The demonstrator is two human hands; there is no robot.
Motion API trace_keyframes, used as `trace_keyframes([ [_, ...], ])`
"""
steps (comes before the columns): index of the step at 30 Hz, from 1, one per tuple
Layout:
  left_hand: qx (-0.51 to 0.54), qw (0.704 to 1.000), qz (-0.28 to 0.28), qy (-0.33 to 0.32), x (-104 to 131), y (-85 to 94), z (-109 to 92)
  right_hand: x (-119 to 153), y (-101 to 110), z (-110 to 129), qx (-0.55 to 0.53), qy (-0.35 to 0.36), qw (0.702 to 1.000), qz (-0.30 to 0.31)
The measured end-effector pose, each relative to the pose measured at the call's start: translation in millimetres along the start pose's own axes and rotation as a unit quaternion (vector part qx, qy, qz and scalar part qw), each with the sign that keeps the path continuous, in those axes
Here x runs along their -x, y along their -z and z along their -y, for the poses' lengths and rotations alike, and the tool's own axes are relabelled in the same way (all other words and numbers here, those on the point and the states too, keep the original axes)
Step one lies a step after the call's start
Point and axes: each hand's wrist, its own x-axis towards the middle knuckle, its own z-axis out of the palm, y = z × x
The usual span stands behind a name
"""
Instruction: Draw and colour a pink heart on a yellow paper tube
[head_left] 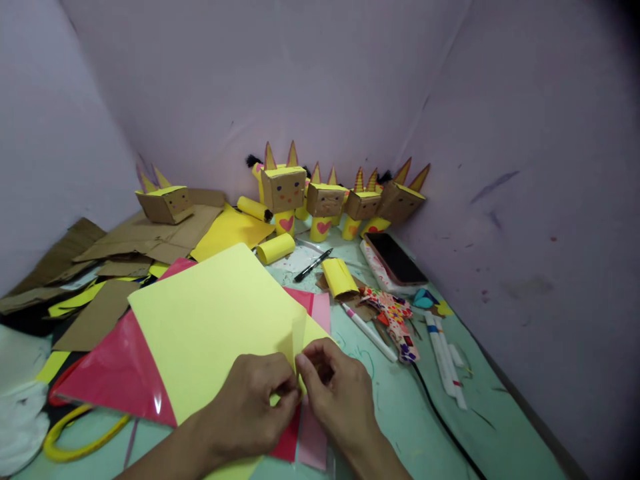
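A large pale yellow paper sheet (215,313) lies over pink sheets (120,373) on the green table. At its right side, a narrow yellow paper piece (299,330) stands up between my hands; whether it is a separate piece or a fold of the sheet I cannot tell. My left hand (255,400) is closed, pinching the yellow paper low down, with its wrist over the sheet. Close beside it, thumb and forefinger of my right hand (337,393) pinch the same paper's right edge. The fingertips nearly touch and partly hide the paper.
Several cardboard-headed figures with horns (284,190) stand along the back wall. Cardboard scraps (135,233) pile up on the left, above yellow-handled scissors (85,447). To the right lie a glue gun (395,320) with its black cord, markers (445,360), a pen (313,265) and a phone (395,259).
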Motion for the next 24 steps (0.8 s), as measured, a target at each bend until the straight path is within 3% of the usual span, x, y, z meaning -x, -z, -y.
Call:
trace_keyframes([
  [4,0.004,1.000,0.006,0.005,-0.2,-1.0,0.2,-3.1,0.8,0.2,-0.025,-0.025,0.999,0.013],
  [15,0.006,0.999,0.026,0.020,0.0,1.7,-0.7,-1.9,0.8,-0.8,0.011,0.024,0.999,0.036],
  [21,0.037,0.996,0.074,-0.018,1.6,12.3,-1.1,4.5,2.1,2.9,0.168,0.129,0.977,0.023],
  [24,0.058,0.997,0.030,-0.041,3.9,15.9,0.2,9.1,-3.1,1.4,0.189,0.202,0.961,-0.017],
])
